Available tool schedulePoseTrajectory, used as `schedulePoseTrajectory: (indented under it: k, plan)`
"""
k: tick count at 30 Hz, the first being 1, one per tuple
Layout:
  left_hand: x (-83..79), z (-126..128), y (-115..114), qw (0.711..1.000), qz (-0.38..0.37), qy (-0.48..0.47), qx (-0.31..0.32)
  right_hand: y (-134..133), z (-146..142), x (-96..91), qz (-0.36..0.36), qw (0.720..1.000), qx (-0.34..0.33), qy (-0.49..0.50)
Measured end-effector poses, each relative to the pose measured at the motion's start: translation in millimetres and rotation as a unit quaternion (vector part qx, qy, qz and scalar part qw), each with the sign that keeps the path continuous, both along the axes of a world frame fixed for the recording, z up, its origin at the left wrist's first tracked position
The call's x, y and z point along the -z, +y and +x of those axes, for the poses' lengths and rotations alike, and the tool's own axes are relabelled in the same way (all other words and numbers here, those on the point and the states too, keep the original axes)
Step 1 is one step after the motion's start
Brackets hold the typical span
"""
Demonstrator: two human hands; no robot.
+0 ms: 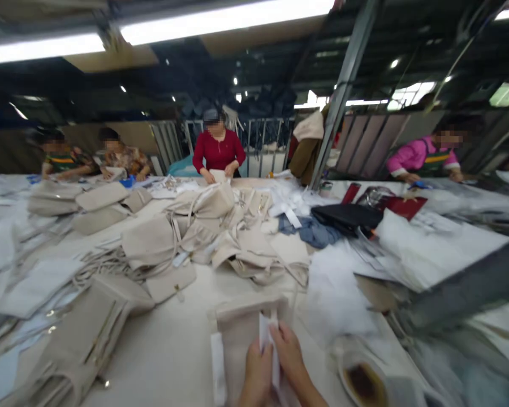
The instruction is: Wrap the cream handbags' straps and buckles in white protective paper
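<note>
Long pale worktop (178,350), running away from the viewer and crowded most of its length.

Mid-worktop: a heap of beige bags (203,232), lying flat and overlapping, straps tangled between them. More flat beige pieces are stacked at the near left (80,339).

Right side: drifts of white tissue paper (339,294). Beyond them a black bag (348,216), a red folder (402,206) and a crumpled blue cloth (311,230). A slanted metal post (343,96) rises from the far edge.

Far side: a person in a red top (218,150) handles a beige piece. A person with pink sleeves (419,155) is at the right and two more people (89,158) at the left, all well apart from the near hands.

Near edge, centre: one beige bag (240,325) lies flat just in front of the viewer, long axis pointing away, far end squared off towards the heap. The tissue paper crowds its right side. A white strip (218,367) lies along its left edge.

Over that bag, a small white paper slip (266,339) stands upright, long axis away from the viewer. The left hand (258,376) and right hand (289,353) both pinch it, fingers closed on it from either side. The frame is blurred, so finer grip detail cannot be told.
</note>
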State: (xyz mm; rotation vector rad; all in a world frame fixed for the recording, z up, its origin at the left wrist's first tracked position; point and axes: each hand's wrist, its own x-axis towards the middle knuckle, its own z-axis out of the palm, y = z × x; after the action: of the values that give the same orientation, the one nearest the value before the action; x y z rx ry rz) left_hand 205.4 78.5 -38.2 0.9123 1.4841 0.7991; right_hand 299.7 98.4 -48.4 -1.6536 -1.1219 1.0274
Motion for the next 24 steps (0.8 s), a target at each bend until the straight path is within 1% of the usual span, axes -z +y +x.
schedulePoseTrajectory:
  k: [2, 3, 6, 10, 13, 16, 20, 24]
  plan:
    - [6.3, 3.2, -3.4, 0.996, 0.071, 0.037, 0.026, -3.9, -1.4, 14.2, -0.018, 0.999, 0.024, -0.017]
    - [6.8, 4.4, -4.6, 0.994, 0.083, 0.059, 0.030, -5.0, -2.0, 18.0, -0.024, 0.999, 0.038, -0.026]
    - [1.2, 6.1, -8.8, 0.993, 0.082, 0.086, 0.027, -6.0, -3.2, 18.4, -0.027, 0.998, 0.052, -0.035]
    - [-6.5, 6.5, -15.7, 0.995, 0.078, 0.067, 0.005, -6.0, -4.6, 14.3, -0.024, 0.998, 0.053, -0.026]
    - [-6.2, 6.4, -18.1, 0.995, 0.076, 0.060, -0.006, -5.2, -4.8, 17.0, -0.027, 0.998, 0.052, -0.017]
    - [-3.2, 4.5, -17.9, 0.994, 0.106, 0.032, -0.008, -2.8, -3.6, 20.4, -0.028, 0.998, 0.054, -0.013]
    - [2.7, -0.5, -15.5, 0.991, 0.130, 0.007, 0.038, 0.7, 0.4, 22.8, -0.036, 0.998, 0.058, 0.016]
    - [7.8, -6.6, -11.3, 0.984, 0.157, 0.005, 0.083, -1.6, 3.8, 23.6, -0.055, 0.995, 0.030, 0.082]
